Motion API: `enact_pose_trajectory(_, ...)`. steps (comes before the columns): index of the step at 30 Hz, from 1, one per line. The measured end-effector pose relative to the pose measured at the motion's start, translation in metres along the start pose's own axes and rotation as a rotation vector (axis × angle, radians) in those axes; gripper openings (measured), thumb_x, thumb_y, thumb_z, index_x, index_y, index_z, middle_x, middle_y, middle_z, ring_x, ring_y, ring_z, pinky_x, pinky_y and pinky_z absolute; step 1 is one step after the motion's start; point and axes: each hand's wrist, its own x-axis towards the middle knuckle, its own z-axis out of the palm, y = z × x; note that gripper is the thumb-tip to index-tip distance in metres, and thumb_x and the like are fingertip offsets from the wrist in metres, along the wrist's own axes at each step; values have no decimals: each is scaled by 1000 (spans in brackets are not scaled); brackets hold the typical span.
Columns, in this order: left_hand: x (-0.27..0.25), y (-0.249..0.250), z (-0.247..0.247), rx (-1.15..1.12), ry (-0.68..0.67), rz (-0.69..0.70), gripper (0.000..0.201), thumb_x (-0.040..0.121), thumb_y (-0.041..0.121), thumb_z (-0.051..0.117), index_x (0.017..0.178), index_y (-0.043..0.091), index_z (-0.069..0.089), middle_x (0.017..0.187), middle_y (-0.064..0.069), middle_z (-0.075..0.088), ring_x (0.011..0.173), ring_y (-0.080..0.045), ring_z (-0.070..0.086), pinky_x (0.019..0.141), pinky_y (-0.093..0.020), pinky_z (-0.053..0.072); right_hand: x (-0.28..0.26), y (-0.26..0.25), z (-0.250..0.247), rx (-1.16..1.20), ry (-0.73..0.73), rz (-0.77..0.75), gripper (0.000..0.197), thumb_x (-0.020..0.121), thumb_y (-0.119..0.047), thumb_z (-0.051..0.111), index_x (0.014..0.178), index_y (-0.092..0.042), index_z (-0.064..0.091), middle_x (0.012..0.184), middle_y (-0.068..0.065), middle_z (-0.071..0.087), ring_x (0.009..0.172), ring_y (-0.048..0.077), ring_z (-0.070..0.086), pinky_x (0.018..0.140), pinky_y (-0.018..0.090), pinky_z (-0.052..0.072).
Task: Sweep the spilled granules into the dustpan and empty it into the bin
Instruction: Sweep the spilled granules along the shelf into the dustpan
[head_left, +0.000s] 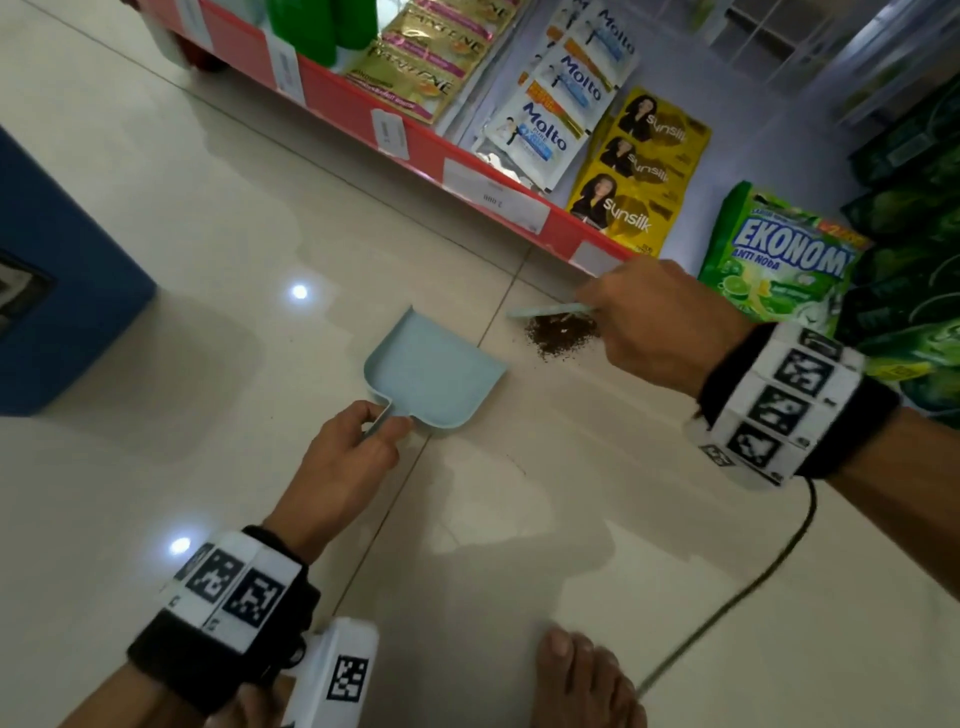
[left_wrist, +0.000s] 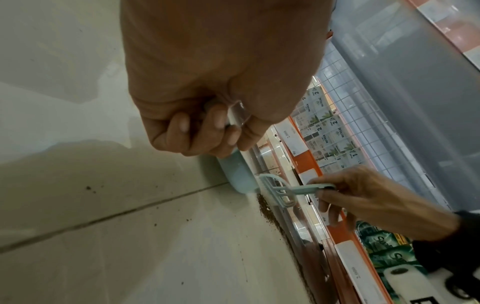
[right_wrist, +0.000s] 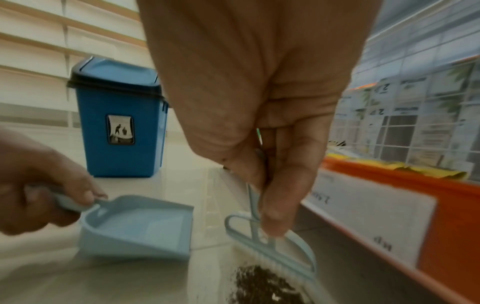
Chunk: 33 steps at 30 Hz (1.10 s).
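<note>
Fingers of the left hand (head_left: 343, 457) curl round the handle of the dustpan (head_left: 434, 371), its mouth facing right toward the granules (head_left: 561, 335) just beyond; nearer them, the right hand (head_left: 649, 327) pinches the brush (right_wrist: 270, 244) whose long head lies behind the pile.

Shop floor and a bottom shelf packed with sachets

Glossy cream tile floor (head_left: 208, 218) fills most of the head view, with a red shelf edge (head_left: 343, 98) running from the upper left down toward the right, white price tags (head_left: 496, 195) stuck on it. Above it: gold Pantene sachets (head_left: 431, 57), white Molto sachets (head_left: 561, 88), yellow Sunsilk sachets (head_left: 639, 166), and a green Ekonomi bag (head_left: 779, 260) at the right. A thin cable (head_left: 727, 608) trails across the lower right.
</note>
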Motion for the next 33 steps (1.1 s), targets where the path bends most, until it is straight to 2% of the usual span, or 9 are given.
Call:
enact_pose_trajectory(3,1,1,4,3,-23,-10,29,93,36,59,96,7,61,61,6,50,50,-10,39,53,-28,32,9,-6,-11,77,120,-22,16,90,-8,51,94,-9,67,82,12,59,69,30,51,60,33,37)
enact_pose_trajectory(5,3,2,7,21,-26,-6,31,92,37,59,97,7,61,61,5,50,50,-10,40,53,-29,33,30,-21,-13,86,173,-73,24,93,-7,46,106,-8,66,94,17,63,81,36,61,65,36,48)
enact_pose_trajectory(9,5,0,10,53,-24,5,30,92,38,59,97,8,62,61,5,52,52,-12,41,55,-29,34,58,-35,-4,24,124,-72,30,99,-8,40,120,-7,62,108,18,62,97,35,64,81,40,56)
enact_pose_trajectory(16,-2,-6,13,83,-40,24,30,93,42,57,93,12,64,58,11,53,46,-3,43,51,-27,33,-22,25,24,51,-51,15,37,91,-2,43,117,-16,65,99,14,66,90,31,63,66,31,40)
enact_pose_trajectory(18,-2,-7,15,76,-47,26,32,93,41,57,92,10,63,53,12,53,41,0,42,49,-26,33,-54,36,27,62,-9,33,40,92,-1,46,121,-20,65,92,13,67,81,31,61,63,32,41)
enact_pose_trajectory(21,-4,-5,19,80,-75,27,30,93,40,59,89,10,62,52,13,52,44,-1,43,52,-27,34,-72,42,30,150,40,85,32,91,0,47,116,-9,66,83,17,65,73,35,61,64,40,51)
enact_pose_trajectory(28,-13,-1,28,120,-111,46,24,94,36,59,90,12,62,50,11,50,43,-4,39,51,-28,33,-21,2,37,327,356,-70,47,87,6,49,130,-9,61,90,20,70,75,33,64,68,38,50)
enact_pose_trajectory(30,-17,-3,28,129,-112,50,25,94,36,59,89,11,61,50,10,50,43,-4,39,53,-30,33,-5,-3,40,321,319,-97,48,88,8,47,132,-9,60,90,20,69,74,30,64,69,37,52)
enact_pose_trajectory(33,-24,-7,25,134,-107,47,25,94,36,58,90,12,61,51,10,51,43,-4,40,52,-30,33,-8,10,44,236,114,-94,43,90,2,44,125,-15,64,89,17,69,79,33,65,68,34,51)
